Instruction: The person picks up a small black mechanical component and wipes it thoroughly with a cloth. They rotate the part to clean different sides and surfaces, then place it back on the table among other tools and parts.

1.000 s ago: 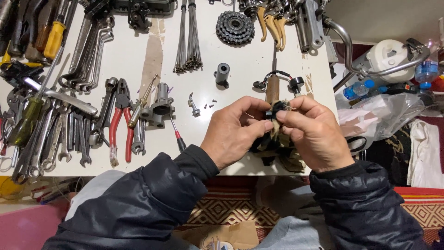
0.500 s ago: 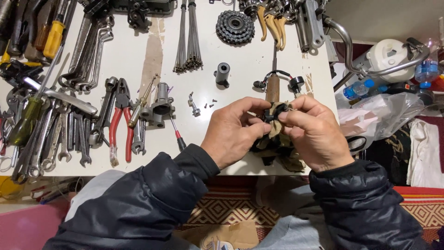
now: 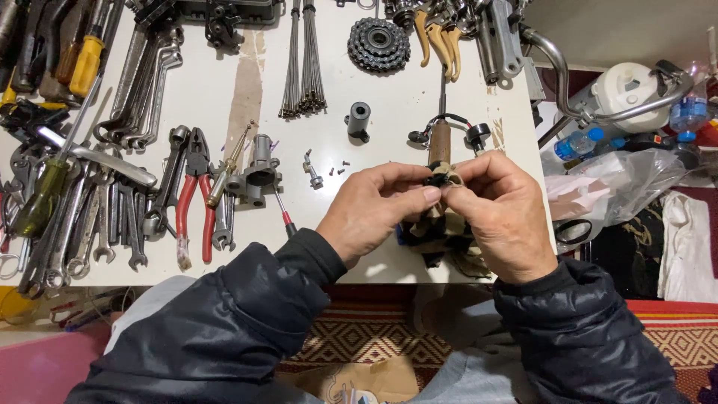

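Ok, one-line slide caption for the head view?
Both hands, left hand and right hand, pinch a small black part in a rag over a tool-strewn white table.

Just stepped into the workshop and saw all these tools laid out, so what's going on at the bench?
A person in a dark padded jacket sits at a white table. The left hand and right hand pinch a small black part wrapped in a dirty tan rag between their fingertips. Red-handled pliers, spanners and a toothed metal cog cluster lie around.

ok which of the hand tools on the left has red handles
The pliers, lying among the grey metal spanners; their two grips are red, while the screwdrivers at top left have yellow and orange handles.
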